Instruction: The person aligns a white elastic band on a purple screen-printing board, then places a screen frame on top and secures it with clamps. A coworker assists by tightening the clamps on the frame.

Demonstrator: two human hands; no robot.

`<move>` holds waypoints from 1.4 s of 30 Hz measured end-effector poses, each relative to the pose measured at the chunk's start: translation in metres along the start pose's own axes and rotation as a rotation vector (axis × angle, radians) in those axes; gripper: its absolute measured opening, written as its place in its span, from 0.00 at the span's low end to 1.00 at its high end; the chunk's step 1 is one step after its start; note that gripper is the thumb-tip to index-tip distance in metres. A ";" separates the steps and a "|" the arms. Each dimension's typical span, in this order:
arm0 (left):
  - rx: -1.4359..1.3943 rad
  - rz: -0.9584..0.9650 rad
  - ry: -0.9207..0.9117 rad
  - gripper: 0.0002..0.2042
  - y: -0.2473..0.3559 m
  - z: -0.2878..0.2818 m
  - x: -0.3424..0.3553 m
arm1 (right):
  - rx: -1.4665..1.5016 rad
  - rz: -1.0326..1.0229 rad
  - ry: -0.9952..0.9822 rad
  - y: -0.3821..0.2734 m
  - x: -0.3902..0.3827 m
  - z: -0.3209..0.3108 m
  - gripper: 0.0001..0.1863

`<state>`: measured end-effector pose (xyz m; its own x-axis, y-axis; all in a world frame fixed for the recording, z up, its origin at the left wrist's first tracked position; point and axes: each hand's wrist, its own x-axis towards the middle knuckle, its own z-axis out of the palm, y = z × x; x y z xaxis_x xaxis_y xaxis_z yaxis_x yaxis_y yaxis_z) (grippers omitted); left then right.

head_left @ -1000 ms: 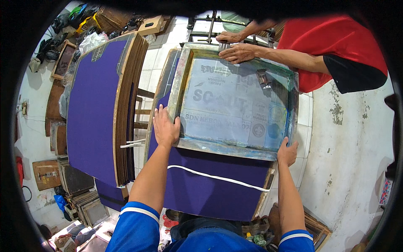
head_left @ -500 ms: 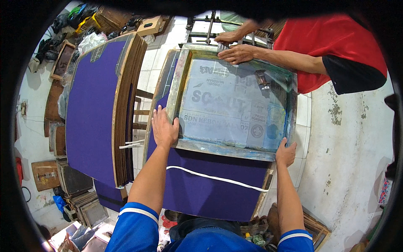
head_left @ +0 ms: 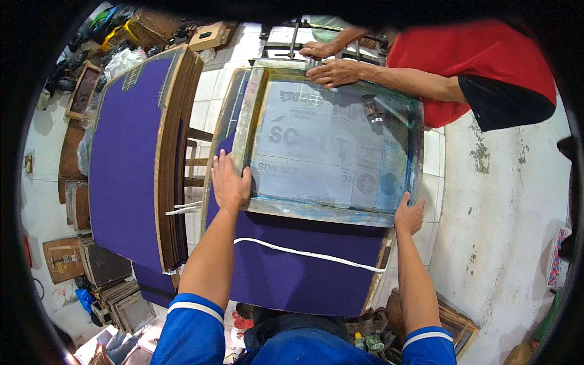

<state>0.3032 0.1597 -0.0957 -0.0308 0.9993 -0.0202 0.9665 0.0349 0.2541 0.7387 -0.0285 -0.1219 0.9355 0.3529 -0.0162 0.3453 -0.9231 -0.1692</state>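
Note:
A screen printing frame (head_left: 322, 212), with a pale printed mesh and paint-stained rails, lies over a board covered in purple cloth (head_left: 298, 267). My left hand (head_left: 230, 184) holds its left rail near the lower corner, the thumb on the rail and the fingers along the outer side. At the lower right corner, my right hand (head_left: 409, 215) grips the frame from outside; some of its fingers are hidden. Another person's hands (head_left: 333, 73) are at the far rail, by a metal clamp (head_left: 312, 62). A white cord (head_left: 310, 257) crosses the cloth nearer to me.
To the left stands another purple-covered board (head_left: 131, 164) on top of a thick stack. The co-worker in a red shirt (head_left: 468, 61) leans in at the far right. Bags and boxes line the left wall; old frames (head_left: 131, 304) lean at lower left.
The whole view has shifted slightly, so the scene sits a little further left and up. Both my hands stay at the same places on the frame, and the co-worker's hands remain at the far rail.

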 end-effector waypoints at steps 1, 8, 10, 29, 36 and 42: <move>-0.003 -0.002 -0.016 0.33 0.000 0.000 0.000 | -0.004 0.012 -0.017 0.000 -0.001 0.000 0.33; 0.029 -0.016 -0.020 0.34 0.000 0.002 0.000 | 0.026 0.009 -0.025 0.001 0.001 0.001 0.32; 0.025 -0.016 -0.030 0.34 -0.001 0.003 0.000 | 0.023 0.010 -0.017 0.002 0.001 0.002 0.33; -0.003 -0.040 -0.036 0.34 0.000 -0.001 0.000 | 0.000 0.015 -0.023 0.001 0.000 0.002 0.35; -0.009 -0.046 -0.061 0.35 0.001 -0.005 0.000 | -0.004 0.019 -0.065 0.001 0.001 -0.001 0.35; 0.003 -0.047 -0.067 0.35 0.000 -0.004 -0.002 | 0.020 0.004 0.016 0.000 -0.001 0.001 0.33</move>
<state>0.3025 0.1582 -0.0922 -0.0595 0.9936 -0.0965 0.9652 0.0819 0.2482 0.7380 -0.0288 -0.1231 0.9380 0.3465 -0.0014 0.3400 -0.9213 -0.1885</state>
